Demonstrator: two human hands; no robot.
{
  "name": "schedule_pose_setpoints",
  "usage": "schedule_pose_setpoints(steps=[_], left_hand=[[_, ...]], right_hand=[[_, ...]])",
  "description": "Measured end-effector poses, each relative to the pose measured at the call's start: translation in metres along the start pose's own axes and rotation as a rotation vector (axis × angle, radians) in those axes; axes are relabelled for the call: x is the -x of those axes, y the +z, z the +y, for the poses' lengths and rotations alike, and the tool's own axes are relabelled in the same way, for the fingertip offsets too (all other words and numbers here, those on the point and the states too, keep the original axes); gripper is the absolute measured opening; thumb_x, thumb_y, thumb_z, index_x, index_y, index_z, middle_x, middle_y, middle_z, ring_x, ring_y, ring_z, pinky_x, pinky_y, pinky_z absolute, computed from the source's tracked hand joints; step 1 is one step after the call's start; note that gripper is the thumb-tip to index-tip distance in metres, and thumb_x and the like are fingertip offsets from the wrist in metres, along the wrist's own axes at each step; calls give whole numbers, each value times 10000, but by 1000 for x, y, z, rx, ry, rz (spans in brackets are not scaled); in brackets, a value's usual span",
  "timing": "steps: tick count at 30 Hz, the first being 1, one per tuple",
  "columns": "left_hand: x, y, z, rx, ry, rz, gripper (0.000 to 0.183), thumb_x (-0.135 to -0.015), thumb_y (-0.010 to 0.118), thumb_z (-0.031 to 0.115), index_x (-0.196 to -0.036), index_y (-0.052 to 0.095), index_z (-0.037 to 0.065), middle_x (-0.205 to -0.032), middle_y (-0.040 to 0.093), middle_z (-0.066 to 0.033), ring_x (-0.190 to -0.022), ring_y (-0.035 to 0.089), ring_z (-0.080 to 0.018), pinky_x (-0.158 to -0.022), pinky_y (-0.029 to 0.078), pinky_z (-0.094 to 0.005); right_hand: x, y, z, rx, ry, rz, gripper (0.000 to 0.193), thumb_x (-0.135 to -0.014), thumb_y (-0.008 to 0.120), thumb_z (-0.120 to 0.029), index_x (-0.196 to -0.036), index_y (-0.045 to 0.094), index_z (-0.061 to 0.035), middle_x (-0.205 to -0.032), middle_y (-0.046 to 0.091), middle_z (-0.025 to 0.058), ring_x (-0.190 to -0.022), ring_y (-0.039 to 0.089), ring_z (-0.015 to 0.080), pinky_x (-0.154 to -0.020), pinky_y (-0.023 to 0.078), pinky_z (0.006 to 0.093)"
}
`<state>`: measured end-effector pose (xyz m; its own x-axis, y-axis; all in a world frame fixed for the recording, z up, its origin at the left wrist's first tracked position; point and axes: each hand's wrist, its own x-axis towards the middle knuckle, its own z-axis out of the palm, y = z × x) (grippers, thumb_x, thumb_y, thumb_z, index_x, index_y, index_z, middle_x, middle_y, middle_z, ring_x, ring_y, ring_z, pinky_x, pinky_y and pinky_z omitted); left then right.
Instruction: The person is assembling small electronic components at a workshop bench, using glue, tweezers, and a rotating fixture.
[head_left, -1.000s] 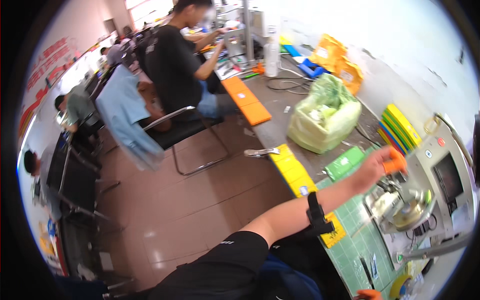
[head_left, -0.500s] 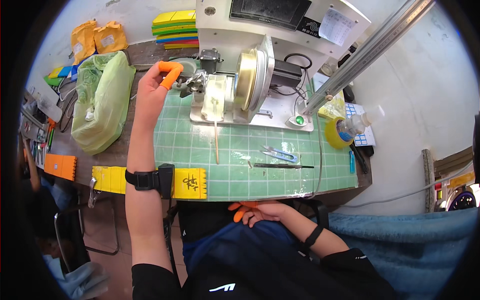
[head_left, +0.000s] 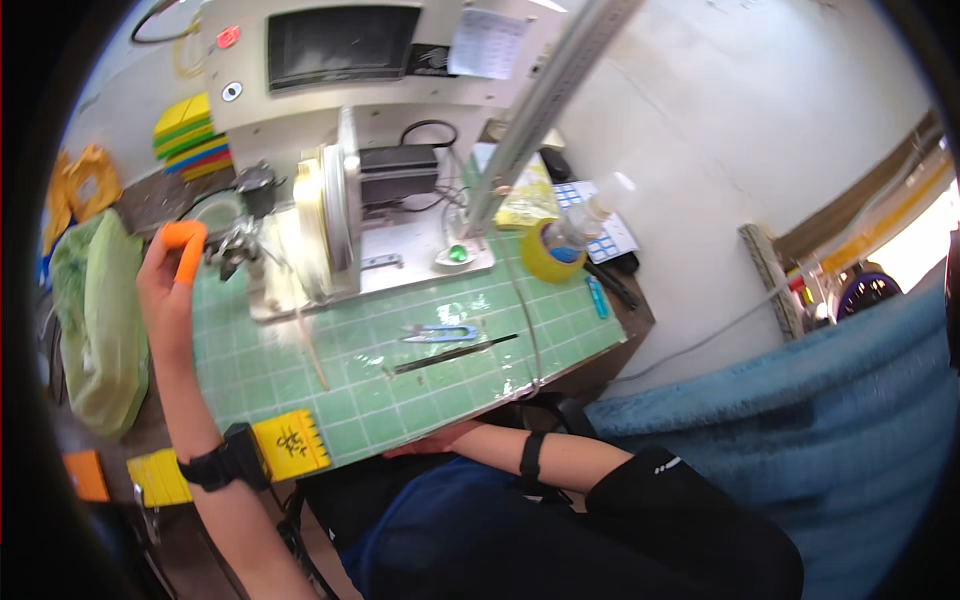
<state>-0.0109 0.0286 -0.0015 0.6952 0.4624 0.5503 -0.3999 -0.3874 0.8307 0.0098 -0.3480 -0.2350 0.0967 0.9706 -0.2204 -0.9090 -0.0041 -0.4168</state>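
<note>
My left hand (head_left: 170,275), with orange finger cots on thumb and forefinger, is raised at the left of a winding machine (head_left: 372,262). Its fingertips come together in a pinch beside a metal clamp-like part (head_left: 236,250); what they hold, if anything, is too small to make out. A pale-gold spool (head_left: 312,215) sits upright on the machine, looking blurred. From below it a thin wooden stick (head_left: 313,355) sticks out over the green mat (head_left: 375,405). My right hand (head_left: 432,442) is low at the table's front edge, its fingers mostly hidden.
Blue thread snips (head_left: 440,333) and dark tweezers (head_left: 455,354) lie on the mat. A yellow tape roll (head_left: 552,250) and a bottle (head_left: 600,200) stand at right. A green plastic bag (head_left: 100,330) is left of my hand; a yellow strip (head_left: 290,443) lies at the front edge.
The whole view has swung to the right, so the table appears farther left and tilted. My left hand keeps its pinch by the machine; my right hand's orange-tipped fingers have gone out of sight.
</note>
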Motion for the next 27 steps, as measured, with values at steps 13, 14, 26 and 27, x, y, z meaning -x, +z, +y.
schedule_pose_setpoints(steps=[13,14,26,27], left_hand=[[3,-4,-20,53,-43,2,312,-957,568,-30,-1268,598,-42,-1169,657,-53,-1075,609,-136,-982,443,-263],[2,-3,-21,55,-57,13,324,-957,565,-30,-1280,593,-40,-1177,656,-50,-1079,609,-132,-962,445,-255],[-5,-8,-31,7,-41,-58,280,-974,572,35,-1249,614,4,-1120,634,11,-977,571,-69,-814,410,-202],[-7,-6,-32,10,-35,-65,280,-974,572,35,-1249,614,4,-1120,634,11,-977,571,-69,-814,410,-202]], right_hand=[[2,-10,14,41,-467,144,503,-1033,492,-404,-1433,482,-100,-1408,555,153,-1208,556,330,-1009,466,508],[3,-11,15,34,-503,155,499,-1033,492,-404,-1429,485,-100,-1405,557,151,-1200,558,327,-1002,469,505],[14,-19,26,-54,-953,240,462,-1029,492,-402,-1386,513,-109,-1358,587,133,-1101,591,294,-918,507,467],[14,-19,26,-64,-989,245,459,-1029,492,-402,-1382,516,-109,-1354,589,131,-1093,594,292,-911,510,464]])
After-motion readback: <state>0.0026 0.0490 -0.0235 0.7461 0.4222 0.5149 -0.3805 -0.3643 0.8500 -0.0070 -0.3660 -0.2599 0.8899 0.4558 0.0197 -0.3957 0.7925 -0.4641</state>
